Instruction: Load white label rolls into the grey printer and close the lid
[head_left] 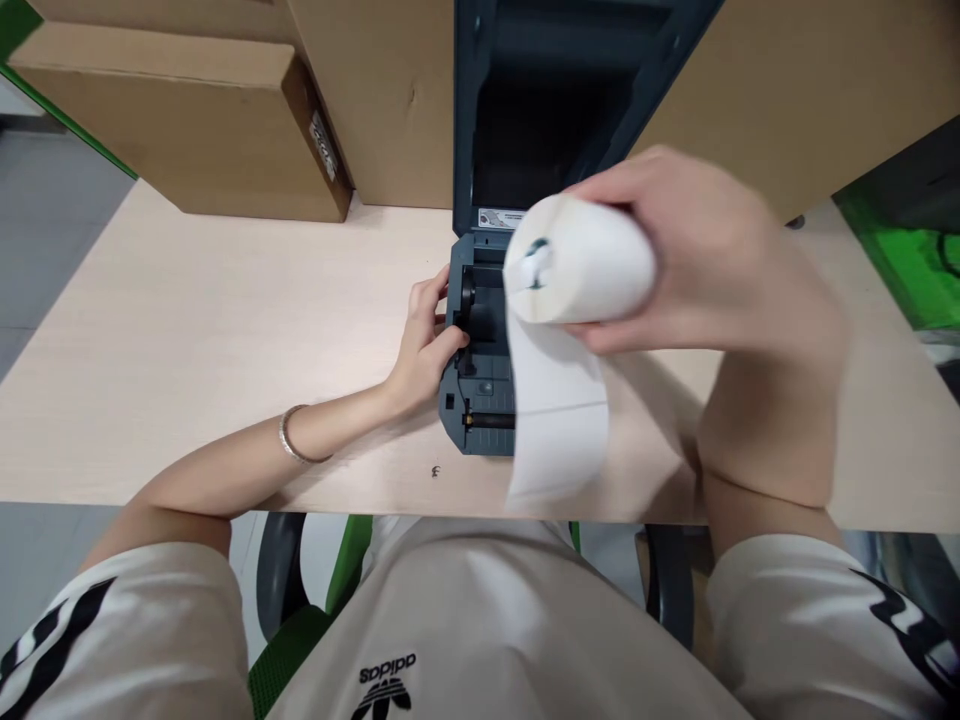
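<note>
A dark grey label printer [454, 415] stands on the table with its lid [469, 110] raised, showing the roll bay and a black roller near the front. My left hand [427, 350] grips the printer's left side wall, thumb over the edge and fingers outside. Above the printer's right part, my right hand [697, 260] holds a white label roll [600, 262] from its far end, slightly blurred. A loose strip of labels [559, 420] hangs from the roll toward me, with a line across it. Roll and strip hide the right half of the printer.
A flat cardboard box [172, 140] leans at the back left, against a larger cardboard panel [382, 90]. More cardboard is behind the printer on the right. The pale wooden table [225, 330] ends in front of my body. A green chair [292, 650] with dark armrests is below.
</note>
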